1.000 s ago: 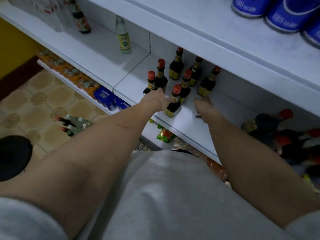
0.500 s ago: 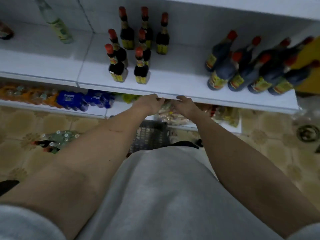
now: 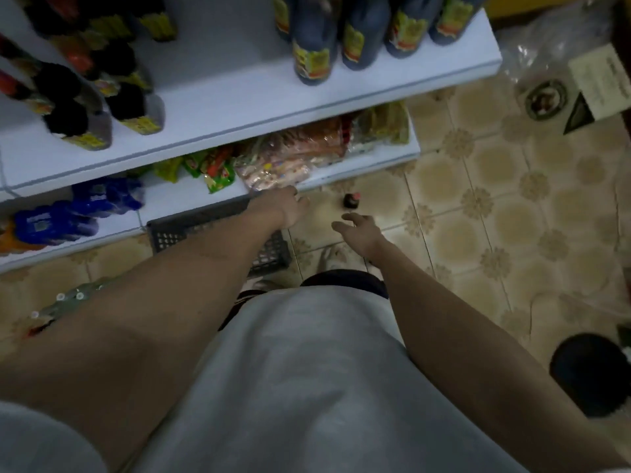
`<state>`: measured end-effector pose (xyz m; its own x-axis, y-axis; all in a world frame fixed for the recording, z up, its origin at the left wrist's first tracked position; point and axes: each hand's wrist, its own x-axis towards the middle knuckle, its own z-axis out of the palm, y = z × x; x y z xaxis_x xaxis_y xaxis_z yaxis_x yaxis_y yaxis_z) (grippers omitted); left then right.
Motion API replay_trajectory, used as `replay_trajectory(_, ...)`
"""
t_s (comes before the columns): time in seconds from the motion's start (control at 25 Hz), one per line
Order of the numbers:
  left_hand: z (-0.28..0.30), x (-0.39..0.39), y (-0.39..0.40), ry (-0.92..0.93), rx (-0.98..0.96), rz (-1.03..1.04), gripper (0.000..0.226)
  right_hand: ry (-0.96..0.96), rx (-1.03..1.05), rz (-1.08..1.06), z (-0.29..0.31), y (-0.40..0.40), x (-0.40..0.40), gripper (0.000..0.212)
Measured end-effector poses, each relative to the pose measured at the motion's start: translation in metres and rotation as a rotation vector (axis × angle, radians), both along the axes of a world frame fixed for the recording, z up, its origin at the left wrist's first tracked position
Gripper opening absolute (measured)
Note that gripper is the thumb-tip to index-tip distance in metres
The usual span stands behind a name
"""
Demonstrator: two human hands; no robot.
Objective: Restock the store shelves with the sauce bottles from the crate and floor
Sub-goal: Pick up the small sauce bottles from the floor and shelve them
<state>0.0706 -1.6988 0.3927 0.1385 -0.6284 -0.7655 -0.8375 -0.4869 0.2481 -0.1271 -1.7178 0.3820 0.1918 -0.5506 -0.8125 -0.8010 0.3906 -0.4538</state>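
One small dark sauce bottle point(image 3: 351, 200) with a red cap stands alone on the tiled floor, just beyond both hands. My left hand point(image 3: 286, 207) reaches down over the black plastic crate point(image 3: 191, 227), empty, fingers loosely apart. My right hand point(image 3: 359, 230) hangs open a little short of the floor bottle, not touching it. Several red-capped sauce bottles point(image 3: 102, 93) stand on the white shelf point(image 3: 239, 110) at upper left. Bigger dark bottles point(image 3: 312, 59) with yellow labels stand at upper right. The crate's inside is hidden by my left arm.
Snack packets point(image 3: 273, 158) and blue packs point(image 3: 85, 206) fill the bottom shelf. More bottles point(image 3: 68, 302) lie on the floor at left, half hidden by my arm. A clear plastic bag point(image 3: 546, 52) and a paper box point(image 3: 601, 83) lie at upper right; a dark round object point(image 3: 590, 373) sits at lower right.
Both hands have left the shelf with the sauce bottles and dropped toward the floor. My view has tilted down and right, bringing the lone floor bottle into sight.
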Motion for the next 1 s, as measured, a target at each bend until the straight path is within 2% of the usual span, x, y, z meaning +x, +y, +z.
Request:
replay_trajectory(0.12,-0.021,-0.051,-0.026,0.072,0.048,-0.149,0.061,0.005,0.068,-0.115,-0.018,0.007,-0.04,0.061)
replay_trajectory(0.24,-0.049,-0.096,-0.04,0.118,0.071,-0.148,0.058,0.017,0.098,-0.182,-0.045,0.009,-0.076,0.056)
replay_trajectory(0.32,-0.077,-0.117,-0.049,0.155,0.074,-0.087,0.055,0.042,0.084,-0.354,-0.076,0.011,-0.095,0.065)
replay_trajectory(0.4,-0.126,-0.132,-0.06,0.203,0.08,0.014,0.052,0.089,0.092,-0.562,-0.125,0.014,-0.112,0.075)
replay_trajectory(0.52,-0.241,-0.141,-0.075,0.187,0.043,0.203,0.051,0.163,0.126,-0.808,-0.233,0.025,-0.134,0.08)
replay_trajectory(0.6,-0.32,-0.14,-0.086,0.183,0.009,0.29,0.054,0.204,0.117,-0.892,-0.309,0.037,-0.147,0.082)
replay_trajectory(0.68,-0.394,-0.138,-0.101,0.234,-0.035,0.308,0.064,0.244,0.1,-0.906,-0.382,0.047,-0.157,0.086)
replay_trajectory(0.84,-0.485,-0.142,-0.133,0.413,-0.213,0.302,0.07,0.201,0.015,-0.957,-0.474,0.045,-0.169,0.086)
replay_trajectory(1.0,-0.545,-0.152,-0.147,0.344,-0.391,0.233,0.053,0.184,-0.201,-0.794,-0.509,0.042,-0.177,0.054)
